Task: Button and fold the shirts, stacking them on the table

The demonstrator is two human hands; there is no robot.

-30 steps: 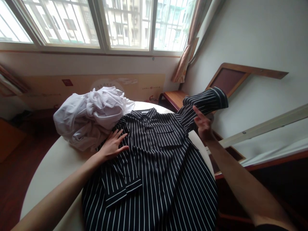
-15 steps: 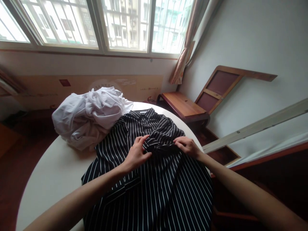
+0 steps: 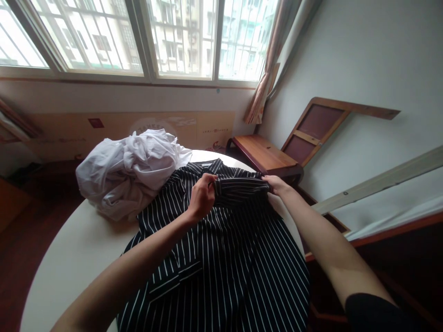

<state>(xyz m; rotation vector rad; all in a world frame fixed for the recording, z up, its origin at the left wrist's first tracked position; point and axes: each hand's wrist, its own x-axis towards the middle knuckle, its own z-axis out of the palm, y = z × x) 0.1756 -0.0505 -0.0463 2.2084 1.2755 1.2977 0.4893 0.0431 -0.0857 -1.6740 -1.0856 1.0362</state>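
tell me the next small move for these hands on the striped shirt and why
Probably lower the bunched sleeve and smooth it flat over the front of the striped shirt: the left hand and right hand hold it stretched between them across the chest, while the other sleeve lies folded flat over the front.

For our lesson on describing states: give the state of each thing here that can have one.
Striped shirt, spread, partly rumpled
Held sleeve, raised, bunched
Loose sleeve, laid on shirt front
Left hand, closed on held sleeve
Right hand, gripping striped fabric
White cloth, crumpled
Right curtain, gathered
Window, apparently closed
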